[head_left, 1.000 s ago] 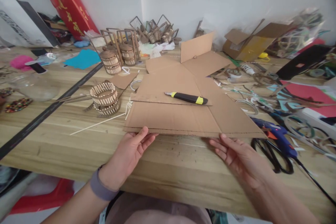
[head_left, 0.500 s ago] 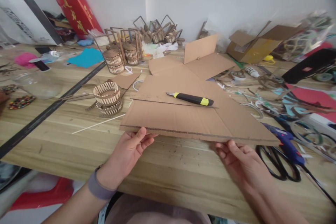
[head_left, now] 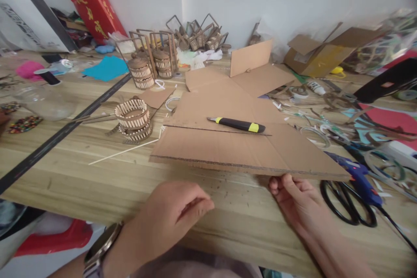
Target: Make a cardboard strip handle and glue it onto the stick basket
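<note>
A large flat cardboard sheet [head_left: 228, 150] lies in the middle of the wooden table [head_left: 97, 182], its near edge raised a little off the wood. A black and yellow utility knife [head_left: 236, 124] rests on top of it. My right hand [head_left: 299, 202] holds the sheet's near right edge, with the fingers tucked underneath. My left hand [head_left: 169, 219] is off the sheet, hovering over the table's near edge with the back up and the fingers loosely curled on nothing. A watch shows on that wrist.
Black scissors [head_left: 345, 202] and a blue glue gun [head_left: 356, 176] lie right of my right hand. A small slatted basket [head_left: 133, 119], a thin stick [head_left: 124, 152] and a long black strip [head_left: 65, 132] lie to the left. Craft scraps and an open box [head_left: 319, 52] crowd the back.
My left hand has let go of the sheet's near left edge, pulled back toward me and turned palm down. The right hand keeps its hold and the near edge stays lifted.
</note>
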Demonstrator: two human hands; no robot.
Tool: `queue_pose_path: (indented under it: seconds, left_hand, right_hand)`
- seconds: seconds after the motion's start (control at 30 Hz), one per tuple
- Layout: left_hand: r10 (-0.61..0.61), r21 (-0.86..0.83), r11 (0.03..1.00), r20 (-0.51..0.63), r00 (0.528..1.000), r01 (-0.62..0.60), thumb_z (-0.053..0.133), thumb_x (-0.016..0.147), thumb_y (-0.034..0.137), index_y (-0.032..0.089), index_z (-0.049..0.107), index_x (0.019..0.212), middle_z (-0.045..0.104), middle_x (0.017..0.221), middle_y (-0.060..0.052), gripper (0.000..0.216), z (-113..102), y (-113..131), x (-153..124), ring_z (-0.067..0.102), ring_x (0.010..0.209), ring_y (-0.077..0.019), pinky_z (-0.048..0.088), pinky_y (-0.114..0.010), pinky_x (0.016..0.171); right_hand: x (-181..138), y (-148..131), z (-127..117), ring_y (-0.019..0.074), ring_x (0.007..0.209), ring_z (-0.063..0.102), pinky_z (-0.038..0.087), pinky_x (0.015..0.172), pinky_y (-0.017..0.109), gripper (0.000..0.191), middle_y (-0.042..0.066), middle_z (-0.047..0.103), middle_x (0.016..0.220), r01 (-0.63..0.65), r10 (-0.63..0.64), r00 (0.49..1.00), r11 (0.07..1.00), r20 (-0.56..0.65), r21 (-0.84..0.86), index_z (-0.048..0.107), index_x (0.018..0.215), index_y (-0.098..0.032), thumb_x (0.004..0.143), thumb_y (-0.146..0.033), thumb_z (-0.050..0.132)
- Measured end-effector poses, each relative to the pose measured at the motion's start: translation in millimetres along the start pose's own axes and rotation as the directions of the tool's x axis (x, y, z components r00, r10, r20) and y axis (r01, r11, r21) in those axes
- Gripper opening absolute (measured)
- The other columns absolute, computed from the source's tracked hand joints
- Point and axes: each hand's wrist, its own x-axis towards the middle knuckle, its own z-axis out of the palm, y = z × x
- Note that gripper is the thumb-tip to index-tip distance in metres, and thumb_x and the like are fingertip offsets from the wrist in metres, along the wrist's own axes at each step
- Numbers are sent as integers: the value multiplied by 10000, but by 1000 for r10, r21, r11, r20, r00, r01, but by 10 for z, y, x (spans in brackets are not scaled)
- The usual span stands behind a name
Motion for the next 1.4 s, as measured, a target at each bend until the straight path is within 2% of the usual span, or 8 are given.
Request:
queue_pose_path:
  seconds: [0.03,0.1,0.2,0.3,0.93,1.07,1.17,1.4]
  left_hand:
    - [176,189,970,-104,979,-154,427,1009,340,164,679,900,738,846,-41,326,-23,25,55,684,815,-171,531,-301,748]
    - [423,534,790,-121,898,-301,453,1003,331,140,656,1089,698,1164,-108,291,-38,11,218,620,1123,-258,493,-404,938]
    - [456,772,548,48,889,-323,519,953,450,49,535,1297,512,1419,-212,528,25,-113,489,457,1332,-342,410,-466,1063]
    - [443,818,445,153,883,-365,497,956,481,31,502,1335,521,1413,-211,588,138,-244,659,484,1320,-323,397,-450,1086]
    - [547,827,410,115,829,-385,452,963,125,44,562,1262,645,1288,-153,329,250,-367,703,631,1167,-241,516,-352,971]
    - [568,834,390,115,815,-390,399,956,67,45,578,1232,664,1256,-158,330,231,-367,712,645,1139,-237,525,-350,933]
    - [596,847,358,117,794,-393,371,953,43,48,587,1209,677,1230,-159,336,214,-370,715,655,1118,-237,533,-348,903]
    - [629,859,299,149,763,-415,369,963,63,59,569,1240,676,1227,-165,342,250,-463,643,645,1130,-240,523,-348,909]
  right_hand:
    - [1,2,0,93,531,556,470,506,191,332,5,616,547,0,0,1000,1000,7,-1,687,609,-193,592,-463,880]
    - [0,7,-3,94,539,560,469,506,187,327,8,619,553,-3,3,1000,1000,20,-1,686,612,-192,606,-460,874]
    - [-5,16,-14,96,550,569,470,507,184,320,15,634,569,-10,10,999,1000,34,-1,688,622,-190,617,-453,870]
    - [-9,26,-22,101,558,575,473,508,188,314,19,642,580,-14,14,999,1000,43,-4,690,635,-188,629,-449,864]
    - [11,-11,53,123,577,594,541,591,245,297,15,647,603,-26,26,999,1000,32,-6,712,669,-188,618,-432,872]
    - [-32,-56,65,133,607,640,556,585,226,284,50,711,693,-115,115,993,993,6,11,732,716,-173,627,-402,873]
    - [-43,-113,66,124,538,635,521,454,203,326,73,749,781,-200,202,978,979,-46,42,715,721,-173,653,-466,839]
    - [-13,-247,116,43,373,453,349,278,124,318,45,675,600,-378,375,916,926,-145,6,698,612,-129,640,-404,857]
